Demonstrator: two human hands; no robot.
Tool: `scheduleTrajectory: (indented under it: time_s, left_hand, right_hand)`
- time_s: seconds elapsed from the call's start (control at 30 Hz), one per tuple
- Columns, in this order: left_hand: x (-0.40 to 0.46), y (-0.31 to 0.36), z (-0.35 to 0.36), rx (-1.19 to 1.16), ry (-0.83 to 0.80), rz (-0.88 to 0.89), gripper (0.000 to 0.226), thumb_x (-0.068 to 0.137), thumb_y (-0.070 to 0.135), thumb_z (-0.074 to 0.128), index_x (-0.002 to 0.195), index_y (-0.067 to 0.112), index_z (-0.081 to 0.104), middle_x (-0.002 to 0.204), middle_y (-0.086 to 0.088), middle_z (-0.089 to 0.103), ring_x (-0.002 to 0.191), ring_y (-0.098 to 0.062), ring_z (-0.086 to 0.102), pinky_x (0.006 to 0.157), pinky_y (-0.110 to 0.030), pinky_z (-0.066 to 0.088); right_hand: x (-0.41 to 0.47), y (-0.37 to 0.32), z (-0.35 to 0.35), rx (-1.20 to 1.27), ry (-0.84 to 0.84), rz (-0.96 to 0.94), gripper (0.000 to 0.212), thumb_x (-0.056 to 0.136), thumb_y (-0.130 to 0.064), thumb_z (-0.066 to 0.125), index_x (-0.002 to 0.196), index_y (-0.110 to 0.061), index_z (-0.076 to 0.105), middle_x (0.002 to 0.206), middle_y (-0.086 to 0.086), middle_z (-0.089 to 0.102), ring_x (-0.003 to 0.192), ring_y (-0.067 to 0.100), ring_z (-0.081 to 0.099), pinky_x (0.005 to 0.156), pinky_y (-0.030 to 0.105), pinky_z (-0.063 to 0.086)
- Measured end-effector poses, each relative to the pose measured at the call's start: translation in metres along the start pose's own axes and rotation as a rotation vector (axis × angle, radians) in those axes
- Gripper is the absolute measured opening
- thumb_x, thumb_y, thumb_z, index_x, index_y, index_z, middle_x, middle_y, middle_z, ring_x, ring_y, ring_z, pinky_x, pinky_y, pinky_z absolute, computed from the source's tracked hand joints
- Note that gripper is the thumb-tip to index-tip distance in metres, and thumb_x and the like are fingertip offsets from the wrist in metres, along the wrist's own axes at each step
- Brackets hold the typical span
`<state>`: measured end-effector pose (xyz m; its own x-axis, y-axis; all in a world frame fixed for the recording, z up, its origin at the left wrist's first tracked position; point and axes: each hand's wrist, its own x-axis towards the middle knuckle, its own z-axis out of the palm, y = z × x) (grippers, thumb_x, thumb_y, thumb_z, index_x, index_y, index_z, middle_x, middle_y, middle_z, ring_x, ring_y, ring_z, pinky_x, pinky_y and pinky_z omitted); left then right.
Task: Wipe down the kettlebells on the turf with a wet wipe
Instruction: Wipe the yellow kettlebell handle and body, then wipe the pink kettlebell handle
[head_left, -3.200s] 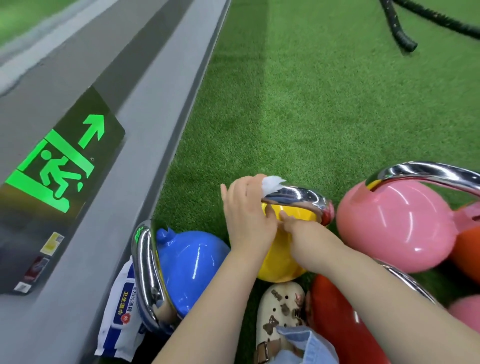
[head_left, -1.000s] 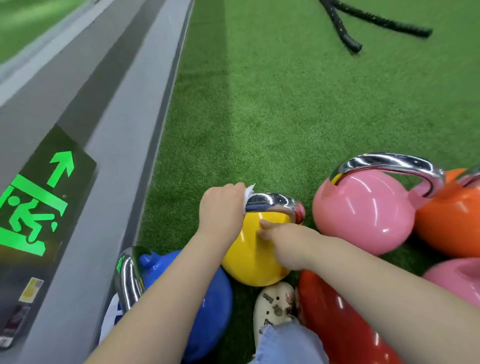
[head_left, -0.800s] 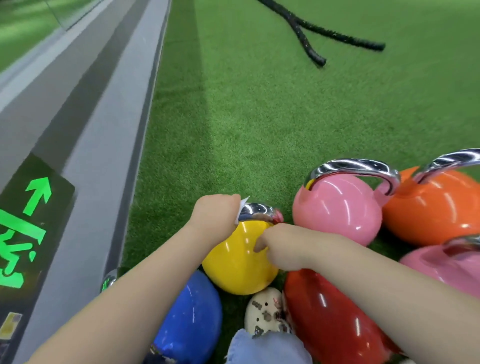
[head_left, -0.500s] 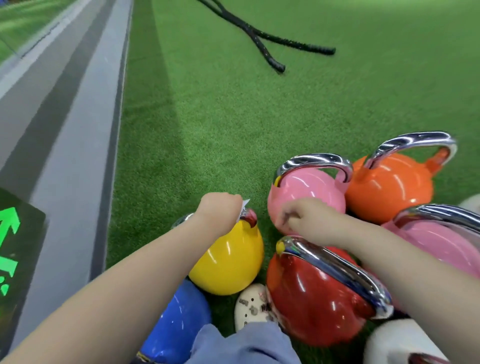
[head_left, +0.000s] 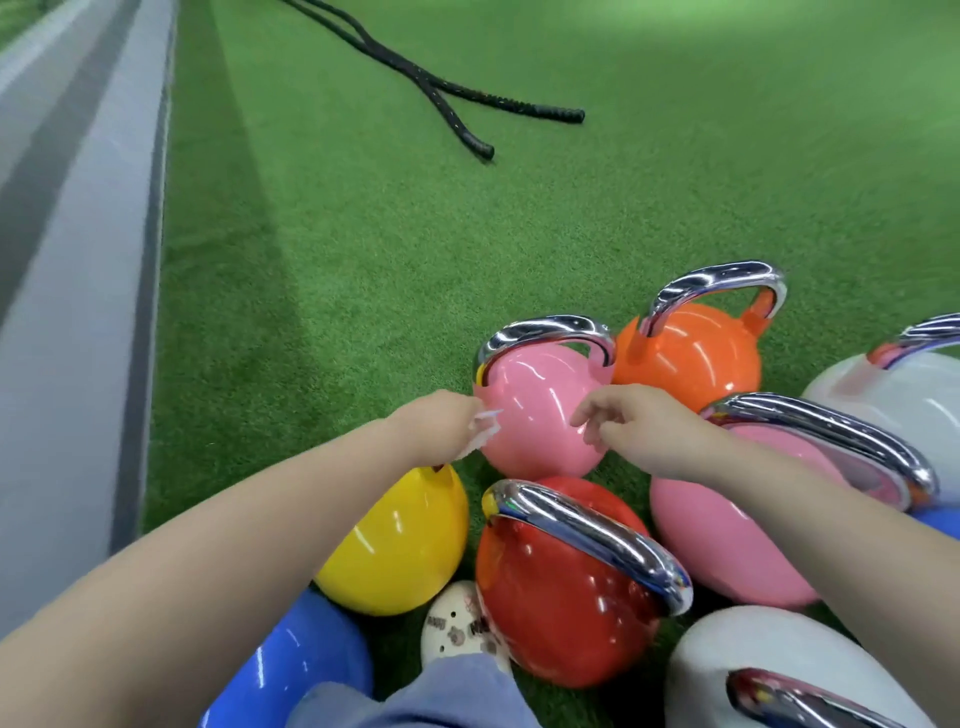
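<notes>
You have almost nothing legible here: the only lettering sits on the cream clog (head_left: 457, 623), below and between your left hand (head_left: 441, 423) and right hand (head_left: 639, 431), where small dark charm markings are too blurred to read. The kettlebells around your hands show no readable numbers or brand marks.

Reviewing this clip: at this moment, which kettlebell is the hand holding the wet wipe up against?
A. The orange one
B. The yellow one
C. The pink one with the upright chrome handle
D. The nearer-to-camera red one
C: the left hand pinches the wet wipe against the left side of the pink kettlebell, beyond the yellow kettlebell.
</notes>
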<state>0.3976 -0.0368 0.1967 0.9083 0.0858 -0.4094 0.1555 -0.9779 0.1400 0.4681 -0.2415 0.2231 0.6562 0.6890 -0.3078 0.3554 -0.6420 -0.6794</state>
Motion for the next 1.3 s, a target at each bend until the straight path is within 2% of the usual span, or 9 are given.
scheduleTrajectory:
  time_s: [0.13, 0.23, 0.3, 0.47, 0.63, 0.8, 1.07, 1.2, 1.3]
  left_hand:
    - [0.009, 0.006, -0.039, -0.745, 0.100, -0.176, 0.030, 0.095, 0.043, 0.044, 0.099, 0.016, 0.057, 0.095, -0.007, 0.064, 0.082, -0.019, 0.058, 0.067, -0.026, 0.043]
    - [0.017, 0.002, -0.057, -1.136, 0.131, -0.149, 0.022, 0.092, 0.039, 0.051, 0.095, 0.019, 0.059, 0.103, -0.011, 0.065, 0.090, -0.019, 0.061, 0.085, -0.034, 0.048]
    - [0.023, 0.004, -0.068, -1.324, 0.137, -0.151, 0.023, 0.091, 0.035, 0.053, 0.101, 0.015, 0.059, 0.100, -0.010, 0.065, 0.089, -0.018, 0.061, 0.080, -0.027, 0.048]
    - [0.037, 0.011, -0.076, -1.579, 0.070, -0.114, 0.033, 0.083, 0.024, 0.065, 0.113, 0.015, 0.054, 0.101, -0.011, 0.066, 0.088, -0.020, 0.063, 0.074, -0.028, 0.050]
    - [0.054, 0.017, -0.065, -1.808, 0.101, 0.127, 0.036, 0.075, 0.016, 0.066, 0.110, 0.010, 0.059, 0.096, -0.012, 0.069, 0.082, -0.020, 0.067, 0.073, -0.029, 0.055]
    - [0.070, 0.018, -0.041, -1.946, 0.264, 0.079, 0.039, 0.080, 0.016, 0.063, 0.117, 0.004, 0.058, 0.106, -0.016, 0.066, 0.090, -0.026, 0.065, 0.077, -0.034, 0.054]
    - [0.088, 0.001, -0.025, -1.708, 0.531, -0.263, 0.010, 0.088, 0.006, 0.058, 0.098, 0.005, 0.060, 0.100, -0.018, 0.064, 0.082, -0.026, 0.063, 0.066, -0.032, 0.051]
    - [0.093, -0.008, -0.019, -1.364, 0.650, -0.432, 0.034, 0.086, 0.007, 0.058, 0.119, 0.008, 0.049, 0.111, -0.011, 0.056, 0.094, -0.025, 0.057, 0.077, -0.035, 0.048]
    - [0.081, -0.006, -0.017, -1.010, 0.939, -0.382, 0.045, 0.081, -0.002, 0.054, 0.123, 0.011, 0.046, 0.121, -0.004, 0.037, 0.109, -0.019, 0.044, 0.091, -0.028, 0.040]
  right_hand:
    - [0.011, 0.003, -0.011, 0.052, 0.077, 0.001, 0.032, 0.085, 0.003, 0.039, 0.098, -0.020, 0.057, 0.083, -0.001, 0.063, 0.088, 0.023, 0.063, 0.085, 0.033, 0.048]
    - [0.022, 0.003, -0.020, 0.212, 0.129, 0.035, 0.030, 0.087, 0.003, 0.038, 0.097, -0.017, 0.057, 0.082, -0.003, 0.061, 0.079, 0.020, 0.064, 0.086, 0.034, 0.047]
    - [0.031, 0.003, -0.025, 0.344, 0.158, 0.056, 0.029, 0.088, 0.001, 0.039, 0.090, -0.021, 0.057, 0.085, -0.002, 0.061, 0.074, 0.015, 0.063, 0.086, 0.038, 0.048]
    - [0.054, -0.005, -0.034, 0.590, 0.088, 0.166, 0.011, 0.095, -0.014, 0.046, 0.096, -0.016, 0.057, 0.098, 0.008, 0.065, 0.075, 0.015, 0.064, 0.078, 0.030, 0.051]
    - [0.074, -0.016, -0.030, 0.978, -0.115, 0.240, 0.030, 0.095, -0.041, 0.046, 0.100, -0.014, 0.058, 0.101, 0.009, 0.065, 0.091, 0.022, 0.064, 0.082, 0.033, 0.051]
    - [0.094, -0.014, -0.024, 1.067, 0.105, 0.168, 0.011, 0.093, -0.020, 0.054, 0.088, -0.011, 0.059, 0.079, 0.008, 0.064, 0.072, 0.021, 0.062, 0.073, 0.036, 0.053]
    - [0.130, -0.012, -0.026, 0.265, 0.361, 0.039, 0.020, 0.087, -0.014, 0.060, 0.068, -0.017, 0.055, 0.059, -0.002, 0.053, 0.039, 0.006, 0.048, 0.038, 0.018, 0.040]
    - [0.142, -0.020, -0.022, -0.154, 0.397, 0.010, 0.012, 0.085, -0.025, 0.057, 0.073, -0.024, 0.057, 0.065, -0.006, 0.055, 0.069, 0.019, 0.056, 0.061, 0.025, 0.038]
    - [0.141, -0.027, -0.018, -0.295, 0.395, 0.059, 0.011, 0.084, -0.032, 0.057, 0.077, -0.024, 0.062, 0.079, -0.005, 0.064, 0.078, 0.022, 0.059, 0.063, 0.026, 0.042]
